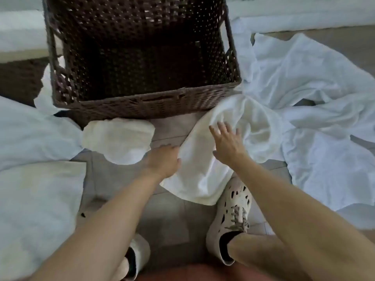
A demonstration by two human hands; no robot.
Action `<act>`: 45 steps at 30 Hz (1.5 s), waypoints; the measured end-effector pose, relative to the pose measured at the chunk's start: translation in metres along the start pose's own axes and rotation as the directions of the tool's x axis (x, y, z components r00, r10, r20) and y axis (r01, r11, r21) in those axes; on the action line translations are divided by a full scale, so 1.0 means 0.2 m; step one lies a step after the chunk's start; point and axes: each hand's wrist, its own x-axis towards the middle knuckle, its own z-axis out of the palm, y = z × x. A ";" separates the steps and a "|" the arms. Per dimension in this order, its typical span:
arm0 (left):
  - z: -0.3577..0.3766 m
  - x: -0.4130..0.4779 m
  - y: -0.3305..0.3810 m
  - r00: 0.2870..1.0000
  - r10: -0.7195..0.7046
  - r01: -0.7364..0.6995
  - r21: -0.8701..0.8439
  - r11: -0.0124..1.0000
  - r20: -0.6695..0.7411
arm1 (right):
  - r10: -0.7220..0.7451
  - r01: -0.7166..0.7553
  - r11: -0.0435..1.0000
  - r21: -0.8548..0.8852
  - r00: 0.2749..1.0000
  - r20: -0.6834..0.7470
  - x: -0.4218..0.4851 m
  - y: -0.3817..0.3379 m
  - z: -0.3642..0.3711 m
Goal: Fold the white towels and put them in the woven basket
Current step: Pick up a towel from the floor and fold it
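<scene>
Woven basket (142, 99) far, white towel (203, 175) near, right hand (229, 145) fingers (215, 133) splayed on it, left hand (162, 162) at edge, grasp unclear

One dark woven basket (142, 98) is counted. Two bare hands are seen: a left hand (164, 161) and a right hand (229, 145). Two pale shoes are seen: a left shoe (139, 253) and a right shoe (231, 216). Two cream towels are counted before the basket: a crumpled towel (117, 140) and a spread towel (203, 179). The paler white cloths (316, 82) at both sides overlap and cannot be counted.
</scene>
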 end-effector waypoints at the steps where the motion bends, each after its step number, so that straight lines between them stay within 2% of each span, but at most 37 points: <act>1: 0.08 0.07 0.03 0.999 -0.037 0.037 0.008 0.999 -0.010 | 0.002 -0.002 1.000 -0.026 1.000 -0.010 0.04 0.04 0.07; 4: 0.22 0.22 0.11 0.974 -0.204 0.205 0.003 0.979 -0.098 | -0.026 0.017 0.997 -0.071 0.992 -0.124 0.13 0.11 0.20; 6: 0.28 0.26 0.13 0.965 -0.217 0.216 -0.022 0.976 -0.144 | -0.063 0.045 0.996 -0.082 0.970 -0.233 0.19 0.12 0.26; 9: 0.33 0.26 0.09 0.968 -0.109 0.074 -0.160 0.984 -0.226 | -0.134 0.104 0.988 -0.116 0.948 -0.289 0.21 0.09 0.24; 12: 0.25 0.16 0.03 0.931 -0.098 -0.034 -0.349 0.937 -0.353 | -0.161 0.124 0.984 -0.129 0.929 -0.332 0.14 0.06 0.12; 14: 0.15 0.01 -0.01 0.874 -0.108 -0.083 -0.364 0.927 -0.474 | -0.174 0.151 0.985 -0.089 0.899 -0.403 -0.01 0.05 0.00; 17: -0.11 -0.33 -0.01 0.752 -0.131 -0.143 -0.354 0.924 -0.645 | -0.185 0.193 0.980 -0.040 0.832 -0.523 -0.34 0.06 -0.24; 19: -0.31 -0.56 0.03 0.666 -0.095 -0.151 -0.259 0.954 -0.739 | -0.189 0.215 0.977 -0.006 0.844 -0.502 -0.61 0.06 -0.40; 21: -0.52 -0.78 0.10 0.597 -0.003 -0.172 -0.132 0.976 -0.802 | -0.223 0.246 0.969 0.009 0.894 -0.388 -0.88 0.04 -0.53; 24: -0.77 -1.10 0.26 0.571 0.160 -0.230 0.031 0.973 -0.805 | -0.256 0.276 0.959 0.060 0.939 -0.230 -1.19 0.01 -0.69; 26: -0.88 -1.28 0.38 0.576 0.251 -0.232 0.139 0.963 -0.778 | -0.228 0.265 0.960 0.091 0.927 -0.297 -1.28 0.01 -0.77; 29: -0.99 -1.43 0.48 0.573 0.362 -0.201 0.302 0.932 -0.735 | -0.212 0.277 0.957 0.084 0.868 -0.450 -1.33 0.00 -0.90; 32: -1.10 -1.47 0.48 0.541 0.412 -0.203 0.361 0.910 -0.734 | -0.180 0.322 0.920 0.226 0.856 -0.485 -1.29 -0.02 -0.97; 34: -1.15 -1.51 0.47 0.511 0.444 -0.221 0.386 0.895 -0.736 | -0.221 0.393 0.853 0.344 0.868 -0.444 -1.25 -0.04 -0.98; 36: -1.18 -1.55 0.45 0.488 0.472 -0.231 0.412 0.881 -0.734 | -0.319 0.486 0.727 0.486 0.865 -0.388 -1.16 -0.07 -0.98; 37: -1.18 -1.55 0.43 0.477 0.478 -0.227 0.423 0.877 -0.737 | -0.350 0.507 0.659 0.556 0.860 -0.371 -1.09 -0.08 -0.98; 39: -1.19 -1.54 0.36 0.459 0.470 -0.219 0.417 0.882 -0.754 | -0.387 0.517 0.589 0.622 0.855 -0.344 -1.00 -0.14 -0.98; 43: -1.17 -1.53 0.15 0.430 0.411 -0.207 0.355 0.912 -0.804 | -0.411 0.500 0.685 0.530 0.865 -0.286 -0.95 -0.24 -1.04; 45: -1.16 -1.53 0.07 0.403 0.358 -0.201 0.300 0.933 -0.842 | -0.390 0.501 0.711 0.493 0.865 -0.317 -0.95 -0.27 -1.05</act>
